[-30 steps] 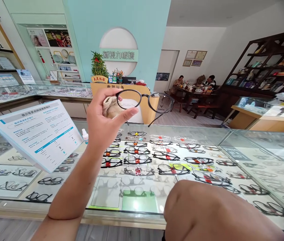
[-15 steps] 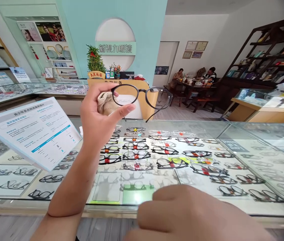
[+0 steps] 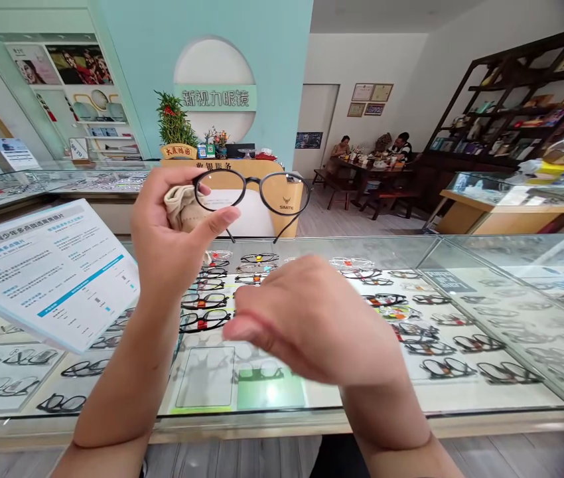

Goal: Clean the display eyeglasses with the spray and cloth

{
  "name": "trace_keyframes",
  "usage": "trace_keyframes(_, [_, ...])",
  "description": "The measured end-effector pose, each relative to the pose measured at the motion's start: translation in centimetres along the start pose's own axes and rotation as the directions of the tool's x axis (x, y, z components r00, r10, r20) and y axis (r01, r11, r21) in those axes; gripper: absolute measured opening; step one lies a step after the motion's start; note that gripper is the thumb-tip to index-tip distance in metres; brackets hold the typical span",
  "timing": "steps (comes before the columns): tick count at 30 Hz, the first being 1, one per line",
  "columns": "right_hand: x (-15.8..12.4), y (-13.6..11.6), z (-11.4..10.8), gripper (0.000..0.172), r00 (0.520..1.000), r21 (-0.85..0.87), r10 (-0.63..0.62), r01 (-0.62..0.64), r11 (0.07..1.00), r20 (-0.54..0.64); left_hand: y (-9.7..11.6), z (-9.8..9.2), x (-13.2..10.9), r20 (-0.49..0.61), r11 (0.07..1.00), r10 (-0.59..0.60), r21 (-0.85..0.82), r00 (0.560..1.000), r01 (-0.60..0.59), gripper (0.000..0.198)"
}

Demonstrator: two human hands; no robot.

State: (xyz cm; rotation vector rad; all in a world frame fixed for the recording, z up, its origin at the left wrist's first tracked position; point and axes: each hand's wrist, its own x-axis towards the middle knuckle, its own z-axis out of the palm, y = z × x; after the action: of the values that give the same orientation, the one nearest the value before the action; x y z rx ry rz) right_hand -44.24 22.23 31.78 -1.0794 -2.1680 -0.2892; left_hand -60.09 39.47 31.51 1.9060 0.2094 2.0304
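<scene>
Black round-framed glasses [image 3: 252, 179] are held up by my left hand [image 3: 177, 226], thumb and fingers pinching the lens on the left side. Bunched in that same palm is a beige cloth [image 3: 181, 204]. The free lens shows the printed word SIMITE, and the temples point down and away. My right hand [image 3: 306, 318] is below and to the right of the glasses, over the glass counter, not touching them. Its fingers are curled, with the back of the hand towards me; whether anything is inside cannot be seen.
Rows of glasses [image 3: 446, 367] lie inside the glass display counter [image 3: 312, 419]. A tilted printed sign [image 3: 53, 272] stands on the left. Behind are a reception desk [image 3: 289, 227] with a plant [image 3: 175, 119], and two people seated at a dark table [image 3: 366, 174].
My right hand has risen from the bottom edge towards the glasses. The view has shifted, so my left hand and the glasses appear further left, with the glasses facing me more squarely.
</scene>
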Motion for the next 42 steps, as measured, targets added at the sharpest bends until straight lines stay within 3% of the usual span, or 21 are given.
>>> trace_keyframes(2, [0.5,1.5,-1.4,0.066,0.996,0.019,0.001,0.000,1.000,-0.089,-0.2,-0.4,0.2,0.001,0.999,0.004,0.034,1.000,-0.004,0.061])
trace_keyframes(4, [0.5,2.7,-2.0,0.059,0.965,-0.008,0.105,-0.110,0.994,-0.240,-0.3,-0.9,0.3,0.004,0.998,-0.007,0.062,1.000,0.007,0.059])
trace_keyframes(7, [0.3,4.0,-2.0,0.032,0.839,-0.012,0.234,-0.276,0.961,-0.491,-0.4,-1.2,0.4,-0.004,0.995,-0.026,0.096,1.000,0.026,0.058])
trace_keyframes(9, [0.3,4.4,-1.8,0.040,0.797,-0.001,0.260,-0.310,0.951,-0.546,-0.2,-1.1,0.3,-0.009,0.994,-0.034,0.104,0.999,0.035,0.058])
trace_keyframes(11, [0.6,4.7,-1.5,0.049,0.808,-0.004,0.272,-0.322,0.947,-0.523,0.0,-0.7,0.1,-0.012,0.994,-0.044,0.101,0.999,0.045,0.058])
trace_keyframes(25, [1.1,5.1,-1.1,0.041,0.804,0.031,0.336,-0.369,0.929,-0.490,0.6,0.2,-0.4,-0.038,0.990,-0.087,0.103,0.995,0.091,0.052])
trace_keyframes(42, [0.9,5.6,-0.9,0.048,0.815,0.137,0.416,-0.395,0.908,-0.404,1.4,0.1,-0.8,-0.048,0.976,0.024,0.219,0.999,-0.013,0.049])
